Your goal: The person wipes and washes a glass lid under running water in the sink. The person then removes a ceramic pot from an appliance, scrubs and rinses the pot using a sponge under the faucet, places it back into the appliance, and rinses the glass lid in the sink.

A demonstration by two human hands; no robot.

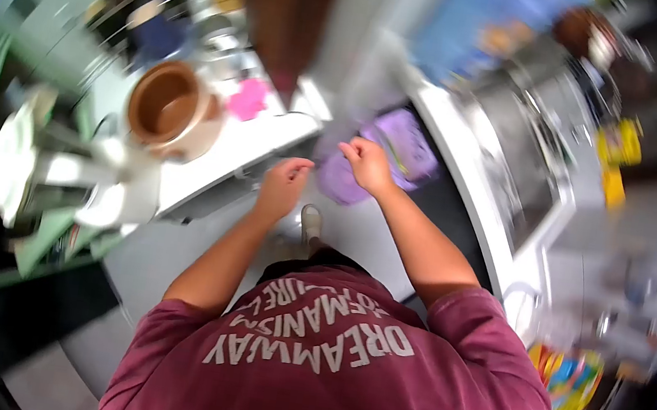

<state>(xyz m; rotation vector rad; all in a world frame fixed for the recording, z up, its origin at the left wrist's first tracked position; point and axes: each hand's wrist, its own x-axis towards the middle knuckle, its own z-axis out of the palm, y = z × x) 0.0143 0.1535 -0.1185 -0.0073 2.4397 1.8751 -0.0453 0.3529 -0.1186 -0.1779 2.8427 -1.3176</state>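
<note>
My left hand (pixel 283 187) is held in front of my body with its fingers curled together; I see nothing in it. Higher and to the right, my right hand (pixel 367 166) is closed in a loose fist, thumb on top, also with nothing visible in it. Beyond my right hand is a purple plastic bag (pixel 414 152), low down between the two counters. Neither hand clearly touches anything.
At left, a white counter (pixel 228 150) bears a brown-lined pot (pixel 166 105) and a pink flower-shaped item (pixel 249 99). A metal sink (pixel 503 137) is set in the right counter. Colourful packaging (pixel 571 382) lies at lower right. Much is blurred.
</note>
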